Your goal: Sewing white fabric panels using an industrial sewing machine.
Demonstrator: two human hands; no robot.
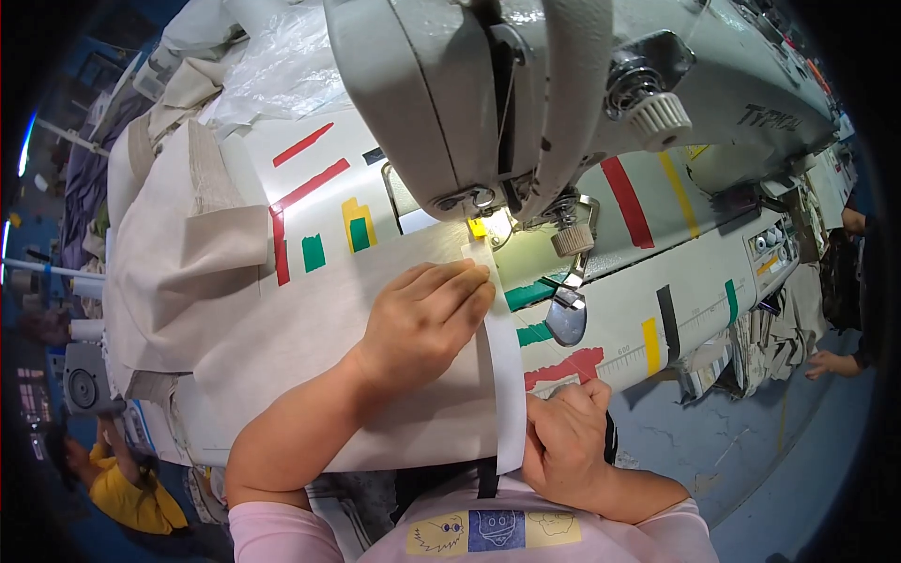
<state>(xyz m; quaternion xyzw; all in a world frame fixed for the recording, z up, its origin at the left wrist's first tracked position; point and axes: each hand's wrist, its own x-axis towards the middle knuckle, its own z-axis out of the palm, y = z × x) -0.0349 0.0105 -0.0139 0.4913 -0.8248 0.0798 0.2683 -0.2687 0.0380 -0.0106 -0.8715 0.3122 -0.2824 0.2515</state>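
Observation:
A beige fabric panel (282,347) lies on the sewing table, with a white strip (507,375) running along its right edge up to the needle area. My left hand (427,319) presses flat on the panel, fingertips at the strip just before the presser foot (488,225). My right hand (563,436) pinches the strip's near end at the table's front edge. The grey sewing machine head (450,94) hangs above both.
Coloured tape marks (310,188) cover the white table top. Folded beige fabric pieces (178,216) pile at the left. A knee-lift lever (566,314) hangs by the needle. Another person's hand (826,364) shows far right, and a person in yellow (122,488) lower left.

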